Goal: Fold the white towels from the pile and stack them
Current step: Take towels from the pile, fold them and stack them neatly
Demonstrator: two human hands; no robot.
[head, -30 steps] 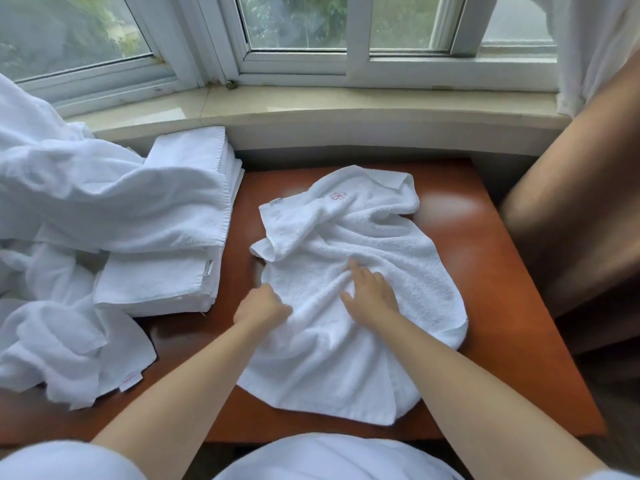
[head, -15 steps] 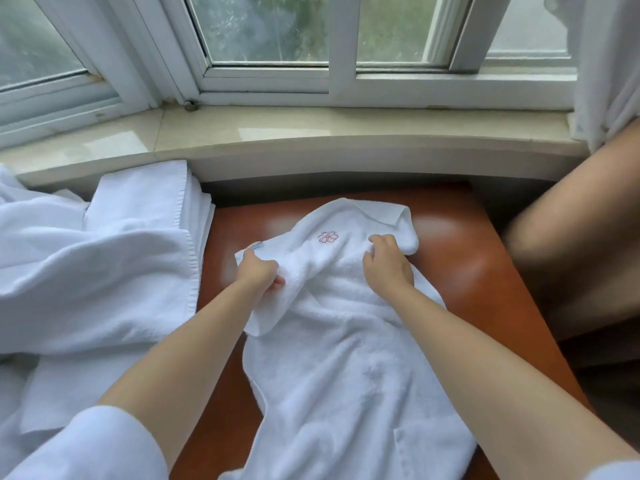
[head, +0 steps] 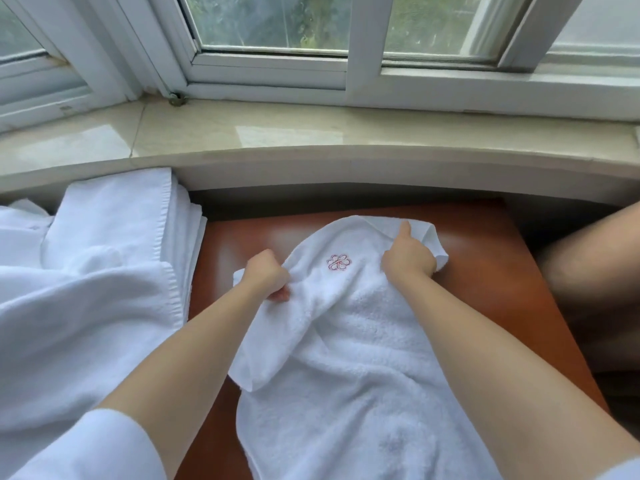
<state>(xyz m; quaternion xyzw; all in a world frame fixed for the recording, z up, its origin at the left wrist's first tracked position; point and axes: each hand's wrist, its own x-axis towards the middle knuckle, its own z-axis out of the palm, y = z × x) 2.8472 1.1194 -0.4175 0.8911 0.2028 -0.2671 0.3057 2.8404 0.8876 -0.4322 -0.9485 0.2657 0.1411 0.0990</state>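
Observation:
A white towel [head: 349,348] with a small red embroidered logo lies rumpled on the reddish-brown table [head: 485,278]. My left hand [head: 266,275] grips its far left edge, fingers curled into the cloth. My right hand [head: 408,259] grips the far right corner, thumb up along the hem. A stack of folded white towels [head: 138,216] sits at the far left of the table, below the sill. A loose pile of white towels [head: 69,313] spreads over it and to the left.
A pale stone windowsill [head: 311,133] runs behind the table under a white-framed window. A brown upholstered seat [head: 595,271] stands at the right of the table.
Both hands went from the towel's middle to its far end and took hold of it. Since half a second ago they have spread slightly apart. My head has moved closer.

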